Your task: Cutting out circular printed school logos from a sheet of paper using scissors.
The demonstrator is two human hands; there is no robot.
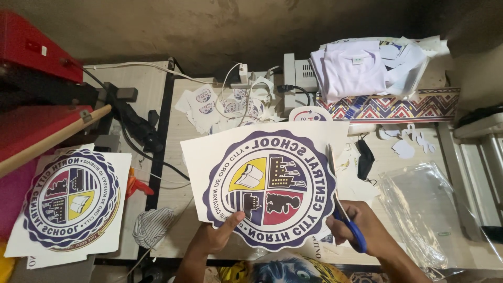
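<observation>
The left hand (215, 236) pinches the large white sheet printed with a round purple crest (267, 183) above the table while the right hand (361, 225) grips blue-handled scissors (343, 209) at its right edge, where a slipping sheet could let the blades nick the crest.

A large white sheet with a round crest (268, 187) in purple, yellow, red and white lay at the desk's near edge. A matching crest sheet (70, 202) sat at the left edge. Small round crest cut-outs (222, 107) lay scattered by the far edge. A clear plastic bag (427, 207) rested at the right.
</observation>
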